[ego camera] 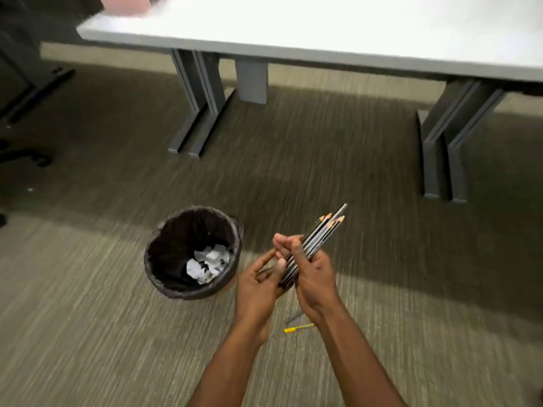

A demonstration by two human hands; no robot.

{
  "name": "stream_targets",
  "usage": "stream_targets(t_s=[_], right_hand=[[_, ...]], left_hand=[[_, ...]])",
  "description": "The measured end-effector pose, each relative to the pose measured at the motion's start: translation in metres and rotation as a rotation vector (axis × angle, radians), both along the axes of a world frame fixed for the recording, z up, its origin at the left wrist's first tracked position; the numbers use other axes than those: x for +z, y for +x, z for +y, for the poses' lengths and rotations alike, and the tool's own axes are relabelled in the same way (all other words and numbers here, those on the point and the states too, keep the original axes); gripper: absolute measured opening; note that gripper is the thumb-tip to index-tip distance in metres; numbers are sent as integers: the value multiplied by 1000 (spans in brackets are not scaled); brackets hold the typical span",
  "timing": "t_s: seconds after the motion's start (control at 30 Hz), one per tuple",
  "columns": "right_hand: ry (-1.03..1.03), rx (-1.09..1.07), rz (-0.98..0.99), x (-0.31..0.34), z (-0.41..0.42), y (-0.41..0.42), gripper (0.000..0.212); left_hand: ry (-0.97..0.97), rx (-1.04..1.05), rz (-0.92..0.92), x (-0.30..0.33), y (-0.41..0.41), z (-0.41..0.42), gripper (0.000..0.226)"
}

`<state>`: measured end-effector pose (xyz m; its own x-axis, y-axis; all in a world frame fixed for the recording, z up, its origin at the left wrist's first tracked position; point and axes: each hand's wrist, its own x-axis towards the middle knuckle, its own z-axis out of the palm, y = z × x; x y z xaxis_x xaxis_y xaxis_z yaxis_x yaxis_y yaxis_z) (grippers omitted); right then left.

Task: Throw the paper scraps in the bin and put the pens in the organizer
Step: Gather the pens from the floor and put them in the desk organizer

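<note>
A bundle of several dark pencils [318, 235] with sharpened tips points up and to the right, held between both hands. My right hand [313, 274] wraps the bundle from the right. My left hand [260, 282] supports its lower end from the left, fingers curled. A black-lined round bin [164, 251] stands on the carpet just left of my hands, with crumpled white paper scraps [208, 262] inside. A yellow pen [298, 328] and a grey pen [293, 317] lie on the carpet below my hands. No organizer is in view.
A white table [323, 30] with grey legs [199, 110] spans the top of the view. A pink object [123, 4] sits at its far left corner. Dark chair bases [32, 95] stand at the left. Striped carpet covers the floor.
</note>
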<state>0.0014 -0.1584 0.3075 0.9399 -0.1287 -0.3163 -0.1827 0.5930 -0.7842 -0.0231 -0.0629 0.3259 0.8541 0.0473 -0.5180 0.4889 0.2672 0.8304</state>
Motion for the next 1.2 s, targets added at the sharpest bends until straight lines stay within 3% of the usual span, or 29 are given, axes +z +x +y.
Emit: stream_targets(t_s=[0.13,0.27,0.37,0.5,0.77,1.03,1.2], right_hand=[[-76,-15,33,119,7,-6,18],[-174,2,25,224,8,-9,18],[-184,8,-22,291,6,-5,13],[-145,85,-64,356,12,-1,22],[-4,179,-58,415,71,6,23],[-105,192,-62,430,180,32,32],[-121,78,-20,433,260,63,40]], left_hand=[[53,-94,2,130,-6,4,35],[176,-208,35,244,-5,6,20],[180,-270,60,307,-1,8,28],[146,-348,37,370,1,22,30],[154,-276,-102,416,-3,84,20],[212,-265,-153,427,13,185,31],[286,-239,-155,437,40,252,37]])
